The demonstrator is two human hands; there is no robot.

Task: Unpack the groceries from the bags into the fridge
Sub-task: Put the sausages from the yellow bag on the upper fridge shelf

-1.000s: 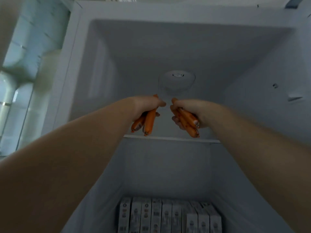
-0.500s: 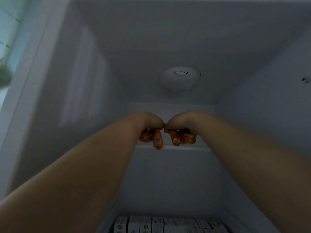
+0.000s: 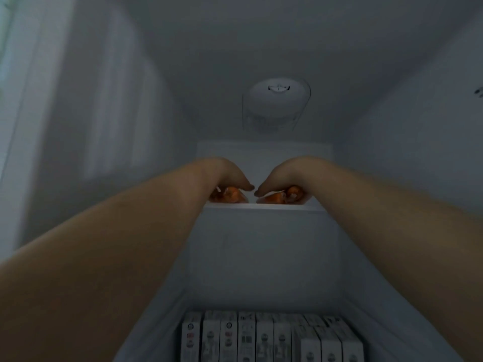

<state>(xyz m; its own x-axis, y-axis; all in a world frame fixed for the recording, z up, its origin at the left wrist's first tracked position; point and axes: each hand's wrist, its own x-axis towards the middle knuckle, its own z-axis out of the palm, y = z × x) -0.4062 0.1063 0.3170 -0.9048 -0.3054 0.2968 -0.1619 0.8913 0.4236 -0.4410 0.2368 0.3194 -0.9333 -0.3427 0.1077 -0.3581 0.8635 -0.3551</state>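
Inside the dim fridge (image 3: 109,105), each hand, left hand (image 3: 226,176) and right hand (image 3: 282,176), grips orange sausages (image 3: 230,195) on the top shelf (image 3: 261,206).

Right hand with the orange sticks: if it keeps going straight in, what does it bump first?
Probably the fridge's back wall. The right hand points deep over the shelf, and nothing else shows ahead, though depth is unclear.

hands (image 3: 257,178): 2 | sausage bundles (image 3: 230,195): 2 | cartons (image 3: 264,338): about 9
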